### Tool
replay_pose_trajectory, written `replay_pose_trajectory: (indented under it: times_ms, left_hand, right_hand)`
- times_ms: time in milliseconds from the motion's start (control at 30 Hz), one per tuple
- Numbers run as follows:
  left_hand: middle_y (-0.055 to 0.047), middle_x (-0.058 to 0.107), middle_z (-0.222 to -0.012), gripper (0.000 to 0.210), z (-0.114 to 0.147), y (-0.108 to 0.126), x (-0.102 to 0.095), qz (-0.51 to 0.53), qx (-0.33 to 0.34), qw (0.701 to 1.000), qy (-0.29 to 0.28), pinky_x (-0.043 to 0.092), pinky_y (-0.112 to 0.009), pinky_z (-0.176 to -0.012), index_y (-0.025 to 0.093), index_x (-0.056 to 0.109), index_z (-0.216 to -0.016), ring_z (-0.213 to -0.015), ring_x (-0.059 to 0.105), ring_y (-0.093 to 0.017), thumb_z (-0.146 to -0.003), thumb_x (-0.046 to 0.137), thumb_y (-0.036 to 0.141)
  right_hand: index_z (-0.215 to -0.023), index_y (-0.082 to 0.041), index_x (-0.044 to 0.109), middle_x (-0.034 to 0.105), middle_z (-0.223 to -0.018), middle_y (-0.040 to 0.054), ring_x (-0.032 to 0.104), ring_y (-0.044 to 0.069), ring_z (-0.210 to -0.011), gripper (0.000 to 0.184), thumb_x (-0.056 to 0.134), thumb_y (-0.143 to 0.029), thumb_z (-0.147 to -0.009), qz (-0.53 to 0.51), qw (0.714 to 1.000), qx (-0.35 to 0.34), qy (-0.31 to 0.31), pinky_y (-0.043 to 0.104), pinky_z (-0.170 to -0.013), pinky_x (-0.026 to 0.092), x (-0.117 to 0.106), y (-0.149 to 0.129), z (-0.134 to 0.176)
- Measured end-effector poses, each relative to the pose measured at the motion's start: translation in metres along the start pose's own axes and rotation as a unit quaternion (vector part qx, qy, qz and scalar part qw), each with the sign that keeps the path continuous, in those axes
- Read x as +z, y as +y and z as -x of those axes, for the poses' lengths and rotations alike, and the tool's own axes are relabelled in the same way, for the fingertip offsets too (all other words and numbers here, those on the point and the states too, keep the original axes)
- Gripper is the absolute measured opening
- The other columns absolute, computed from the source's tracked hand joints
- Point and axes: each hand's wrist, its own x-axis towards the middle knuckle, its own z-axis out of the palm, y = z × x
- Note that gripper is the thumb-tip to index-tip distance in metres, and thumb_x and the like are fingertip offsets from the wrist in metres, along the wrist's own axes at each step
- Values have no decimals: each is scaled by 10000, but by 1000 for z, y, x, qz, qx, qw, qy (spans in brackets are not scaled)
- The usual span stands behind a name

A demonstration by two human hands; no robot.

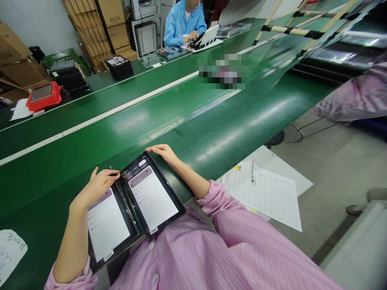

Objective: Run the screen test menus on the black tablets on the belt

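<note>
We see two lit tablets at the near edge of the desk [217,147]. The right tablet [154,197] is tilted, its lower edge close to the pink shirt [187,249]; the left tablet [110,227] lies just beside it, their long sides nearly meeting. The left hand [98,185] reaches across the left tablet, fingertips at the right tablet's upper left corner. The right hand [163,153] has its fingers along the upper right corner. For both hands we cannot tell whether the grip is closed, since the undersides are hidden. Ahead of the fingers, the green surface runs on to the belt [133,121], bounded by a pale rail [99,117]. To the right, the desk's edge slants away above the floor; beside the right sleeve we note sheets [269,197] with a pen [253,173] on them. A written label [12,253] sits well left of the tablets. Across the belt sits a co-worker in blue [178,24].
</note>
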Motion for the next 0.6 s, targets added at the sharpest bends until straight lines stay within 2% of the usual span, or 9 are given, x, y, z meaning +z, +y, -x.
replay_pose_trajectory:
  times_ms: [133, 333, 433, 600]
  left_hand:
    - [-17, 650, -1356, 554, 0, 0, 1, 8, -4, 1000, 4, 45, -661, -1218, 333, 731, -1176, -1331, 512, -271, -1025, 217, 474]
    - [-16, 650, -1355, 536, 0, -4, 2, 3, 3, 1000, 5, 76, -662, -1217, 348, 734, -1171, -1325, 520, -273, -1023, 236, 476]
    - [-16, 650, -1357, 541, 0, -3, 2, 4, 4, 1000, 3, 91, -649, -1220, 348, 740, -1159, -1320, 523, -268, -1025, 232, 477]
    - [-19, 641, -1370, 541, 1, -3, 1, 14, -2, 1000, 1, 77, -647, -1222, 343, 733, -1175, -1332, 511, -270, -1023, 242, 511]
  right_hand:
    - [-963, -200, 813, 774, -1090, 83, 677, 271, -1133, 483, 797, -593, -683, -52, 998, 11, -46, 398, -1089, 433, 4, -6, 3]
    - [-922, -217, 820, 758, -1146, 77, 639, 276, -1212, 445, 812, -585, -672, -52, 997, -11, -49, 400, -1146, 381, 6, -8, 3]
    - [-978, -215, 813, 759, -1144, 76, 650, 273, -1192, 459, 826, -552, -666, -57, 996, -6, -68, 399, -1123, 408, 6, -7, 4]
    - [-1034, -205, 800, 773, -1093, 72, 705, 258, -1049, 500, 879, -457, -609, -58, 995, 6, -80, 389, -1010, 499, 6, -2, 4]
